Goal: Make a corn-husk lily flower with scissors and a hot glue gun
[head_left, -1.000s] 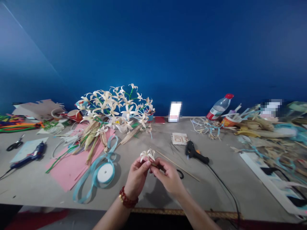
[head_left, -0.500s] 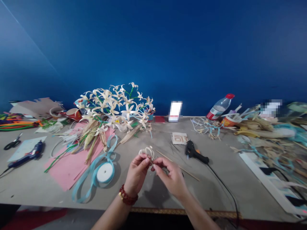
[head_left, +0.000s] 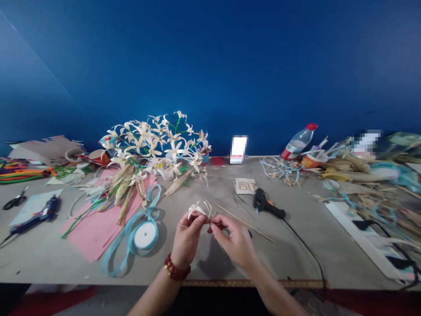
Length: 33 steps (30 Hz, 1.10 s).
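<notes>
A small cream flower (head_left: 198, 208) with curled petals, like the ones in the bunch behind, is pinched in my left hand (head_left: 188, 232). Thumb and fingertips of my right hand (head_left: 232, 237) meet close beside it, at the flower's base. What those fingertips pinch is too small to make out. Both hands are raised just over the table. A thin wooden stick (head_left: 245, 222) lies behind my right hand, and a roll of light blue ribbon (head_left: 145, 235) lies to the left of my left hand.
A black glue gun (head_left: 268, 205) with a cord lies to the right, a blue one (head_left: 39, 216) at far left near scissors (head_left: 15, 201). Cream flowers (head_left: 154, 140) stand at the back. Pink paper (head_left: 88, 235), a tilted bottle (head_left: 297, 142) and a power strip (head_left: 358, 245) surround the workspace.
The flower has turned slightly in my fingers, its petals now more spread toward the left. My hands stay close together in nearly the same place. The view has shifted a little.
</notes>
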### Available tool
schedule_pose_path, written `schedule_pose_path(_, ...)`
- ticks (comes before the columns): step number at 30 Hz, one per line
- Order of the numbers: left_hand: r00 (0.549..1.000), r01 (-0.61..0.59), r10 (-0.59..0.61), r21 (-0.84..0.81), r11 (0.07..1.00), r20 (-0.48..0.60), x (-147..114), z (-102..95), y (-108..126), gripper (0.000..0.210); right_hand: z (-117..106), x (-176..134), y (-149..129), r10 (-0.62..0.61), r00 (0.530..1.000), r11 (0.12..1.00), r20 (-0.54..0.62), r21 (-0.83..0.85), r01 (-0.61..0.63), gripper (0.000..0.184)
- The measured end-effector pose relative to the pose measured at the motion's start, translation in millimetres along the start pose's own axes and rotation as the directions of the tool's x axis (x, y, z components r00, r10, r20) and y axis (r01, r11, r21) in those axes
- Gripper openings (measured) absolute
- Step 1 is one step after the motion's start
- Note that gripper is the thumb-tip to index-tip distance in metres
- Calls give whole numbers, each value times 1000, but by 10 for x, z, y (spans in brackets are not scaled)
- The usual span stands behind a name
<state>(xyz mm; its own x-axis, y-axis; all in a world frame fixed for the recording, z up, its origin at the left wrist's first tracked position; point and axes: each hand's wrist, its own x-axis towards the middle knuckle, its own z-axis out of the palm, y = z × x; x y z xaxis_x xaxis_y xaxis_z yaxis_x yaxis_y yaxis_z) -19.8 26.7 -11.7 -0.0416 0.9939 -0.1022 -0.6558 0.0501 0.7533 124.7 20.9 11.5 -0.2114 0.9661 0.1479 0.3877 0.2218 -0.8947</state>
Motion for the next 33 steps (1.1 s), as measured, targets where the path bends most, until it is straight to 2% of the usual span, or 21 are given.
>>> schedule_pose_path(7,997,-69,69,17,997,-20,-71,33,-44,18,34,-27,-13,47,999,999,9,25,-47,13)
schedule_pose_path(10,992,-119,120,29,992,-44,-105,32,-116,17,145,-29,20,108,994,966,-17,238,-101,17)
schedule_pose_path(13,984,-171,174,77,982,-41,-136,20,-161,17,252,-16,76,195,981,844,-18,512,-158,19)
schedule_pose_path(15,973,-221,227,107,969,-50,-148,9,-151,17,267,-9,116,223,974,799,-23,577,-170,21)
schedule_pose_path(19,968,-245,249,95,965,-37,-119,8,-59,14,159,-34,152,198,980,833,13,524,-175,27)
schedule_pose_path(24,993,-118,118,-9,993,-7,-68,55,-9,14,31,-94,55,55,996,864,66,498,-80,22)
schedule_pose_path(29,995,-98,98,-42,994,-1,-95,76,-17,15,2,-81,-1,40,995,959,96,276,-65,13)
schedule_pose_path(33,995,-104,104,-17,994,6,-91,71,7,14,-22,-58,-2,34,994,992,103,115,-45,15)
